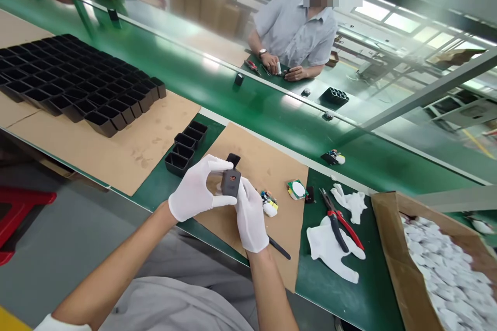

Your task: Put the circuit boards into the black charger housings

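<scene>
Between my two white-gloved hands is a small black plastic case [231, 184] with a slotted opening in its face. A black flap-like piece [233, 160] sticks up at its top; whether it is joined to the case I cannot tell. My left hand [197, 189] is closed around the case, fingers at its upper edge and thumb at its lower edge. My right hand [251, 216] grips it from the right side, its fingertips partly hidden. Just right of that hand, a small assembly of electronic parts [269, 204] lies on the cardboard sheet [267, 158].
Open black cases stand in a short group [183, 151] and a large array [70, 77] at left. Pliers [337, 222] lie on a white glove [330, 251] at right, near a carton of white pieces [388, 227]. Across the green bench [217, 83], a person [298, 31] handles small parts.
</scene>
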Available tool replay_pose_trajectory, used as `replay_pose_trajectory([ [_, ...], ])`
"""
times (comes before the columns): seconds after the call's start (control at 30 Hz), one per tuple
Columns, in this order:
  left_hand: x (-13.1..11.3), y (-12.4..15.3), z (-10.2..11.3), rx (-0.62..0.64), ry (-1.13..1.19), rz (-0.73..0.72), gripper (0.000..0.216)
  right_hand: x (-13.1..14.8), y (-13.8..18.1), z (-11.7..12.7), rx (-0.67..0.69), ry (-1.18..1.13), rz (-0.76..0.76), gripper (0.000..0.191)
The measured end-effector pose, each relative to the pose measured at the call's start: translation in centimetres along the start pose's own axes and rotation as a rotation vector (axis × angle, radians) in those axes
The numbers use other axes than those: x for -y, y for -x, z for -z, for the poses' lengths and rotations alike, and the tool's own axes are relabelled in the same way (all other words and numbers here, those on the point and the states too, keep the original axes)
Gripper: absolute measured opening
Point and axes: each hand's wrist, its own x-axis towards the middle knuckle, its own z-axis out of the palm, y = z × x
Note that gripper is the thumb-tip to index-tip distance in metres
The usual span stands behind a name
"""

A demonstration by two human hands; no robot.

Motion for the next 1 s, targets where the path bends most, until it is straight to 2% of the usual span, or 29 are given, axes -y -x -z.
replay_pose_trajectory([
  [0.37, 0.11, 0.63, -0.08, -0.009, -0.033, 0.063, 0.064, -0.79, 0.32, -0.19, 0.036, 0.002, 0.005, 0.035],
  [0.57, -0.14, 0.64, 0.05, -0.057, -0.052, 0.134, 0.058, -0.37, 0.57, -0.36, 0.064, -0.008, -0.008, 0.045],
  [0.77, 0.03, 0.74, 0.19, -0.103, -0.063, 0.170, 0.051, -0.49, 0.47, -0.58, 0.083, 0.008, 0.012, 0.046],
  [1.0, -0.38, 0.61, 0.30, -0.097, -0.063, 0.182, 0.047, -0.70, 0.50, -0.66, 0.057, 0.075, 0.043, 0.047],
])
